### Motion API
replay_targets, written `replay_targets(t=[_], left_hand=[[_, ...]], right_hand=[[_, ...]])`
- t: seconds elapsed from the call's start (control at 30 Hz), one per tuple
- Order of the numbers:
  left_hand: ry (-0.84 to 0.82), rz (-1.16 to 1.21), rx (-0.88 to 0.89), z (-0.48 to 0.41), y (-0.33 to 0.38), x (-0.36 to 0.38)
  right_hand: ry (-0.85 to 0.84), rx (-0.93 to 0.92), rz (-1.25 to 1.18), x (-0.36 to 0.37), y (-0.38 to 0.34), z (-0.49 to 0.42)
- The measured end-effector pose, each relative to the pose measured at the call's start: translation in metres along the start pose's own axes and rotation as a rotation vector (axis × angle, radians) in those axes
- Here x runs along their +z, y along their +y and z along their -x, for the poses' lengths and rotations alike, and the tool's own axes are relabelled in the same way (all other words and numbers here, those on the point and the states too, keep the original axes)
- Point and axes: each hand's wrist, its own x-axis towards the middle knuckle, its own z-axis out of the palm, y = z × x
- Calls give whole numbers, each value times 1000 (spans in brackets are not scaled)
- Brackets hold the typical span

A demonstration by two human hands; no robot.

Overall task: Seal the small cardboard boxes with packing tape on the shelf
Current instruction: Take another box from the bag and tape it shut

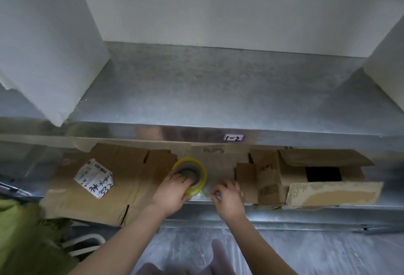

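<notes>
- Tape roll (202, 174) stands on the shelf (218, 168), left hand (172, 190) gripping it, fingers inside its core.
- Right hand (228, 194) is just beside it, curled, possibly pinching tape.

A small blue-edged sticker (233, 137) on the front lip of the upper metal shelf (153, 131) read "1-2". A white shipping label (94, 178) on the flattened cardboard (72, 207) bore handwritten Chinese characters, the first being "神". Its fine print, and the print on the open box (269, 183), was too blurred to read.

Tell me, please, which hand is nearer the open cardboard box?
Right. The right hand sits just left of the box; the left hand, farther left, grips the tape roll.
</notes>
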Motion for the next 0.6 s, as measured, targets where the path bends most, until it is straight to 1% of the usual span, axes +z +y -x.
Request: replay_targets(t=[0.07,0.13,0.2,0.33,0.47,0.6], left_hand=[[0,3,11,0,-2,0],[7,25,16,0,-3,-2],[2,51,23,0,-5,-5],[-21,164,35,1,-12,-20],[-76,183,97,7,-18,-43],[-50,255,107,19,-18,-69]], right_hand=[[-28,11,-7,0,0,-4],[-49,-20,-30,-1,1,-5],[-46,-50,-112,-3,1,-5],[-55,56,-346,-16,-5,-5],[-41,132,-487,-33,-16,0],[-35,152,-566,-53,-24,17]])
